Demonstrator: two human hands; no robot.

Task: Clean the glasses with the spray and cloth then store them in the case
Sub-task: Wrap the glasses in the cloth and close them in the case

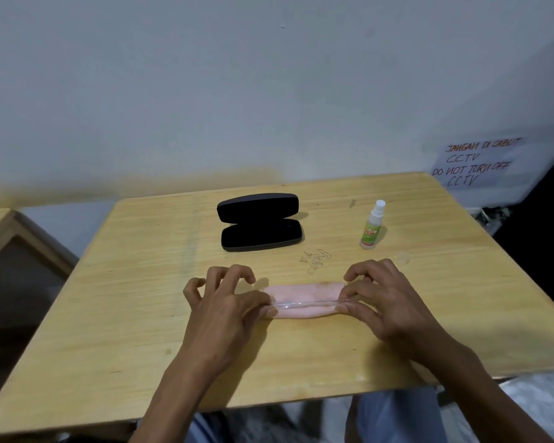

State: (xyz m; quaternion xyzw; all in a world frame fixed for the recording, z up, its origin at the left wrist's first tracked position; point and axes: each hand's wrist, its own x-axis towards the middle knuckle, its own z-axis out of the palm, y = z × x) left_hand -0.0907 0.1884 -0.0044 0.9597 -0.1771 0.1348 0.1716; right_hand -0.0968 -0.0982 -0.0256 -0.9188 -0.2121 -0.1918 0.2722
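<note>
I take the open black case (260, 222) as my landmark; it lies on the wooden desk (135, 314) with its lid hinged back toward the wall, and I see only dark lining in both halves, nothing inside. To the right of the case, well apart from it, the small spray bottle (372, 226) stands upright, white nozzle on top, green and orange label on a clear body.

In front of the case, nearer to me, the pink cloth (304, 298) lies as a long narrow strip, folded or rolled across the desk. Along its near edge I make out a thin clear bar, which looks like the glasses (304, 304), lying on the cloth with their ends hidden under my hands; lenses I cannot distinguish.

My left hand (227, 302) sits at the strip's left end, thumb and forefinger pinched on the end of the clear frame, the other fingers (234, 273) curled up and spread. My right hand (387, 302) pinches the right end the same way, its remaining fingers resting bent on the cloth's far edge.
</note>
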